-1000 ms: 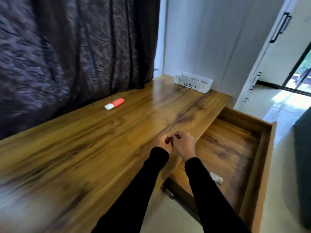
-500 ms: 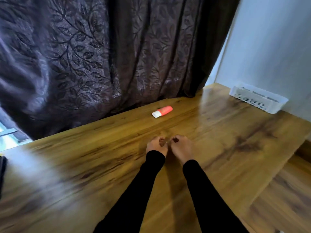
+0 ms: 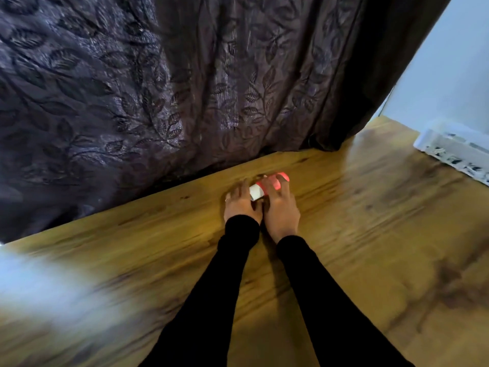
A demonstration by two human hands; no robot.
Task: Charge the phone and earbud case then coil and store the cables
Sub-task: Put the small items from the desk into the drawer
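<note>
Near the desk's [image 3: 370, 247] back edge, both hands grasp the case: left hand [image 3: 242, 205] steadies the white end, right hand [image 3: 281, 205] wraps the red case [image 3: 275, 182].

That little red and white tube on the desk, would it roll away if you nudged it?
Probably: the red and white tube looks round and lies on its side on the smooth, glossy desk. It seems small and light. Both the left hand and right hand bracket it now.

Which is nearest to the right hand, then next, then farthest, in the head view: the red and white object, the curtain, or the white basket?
1. Red and white object, under the right hand's fingers.
2. Curtain, behind it.
3. White basket, far right.
</note>
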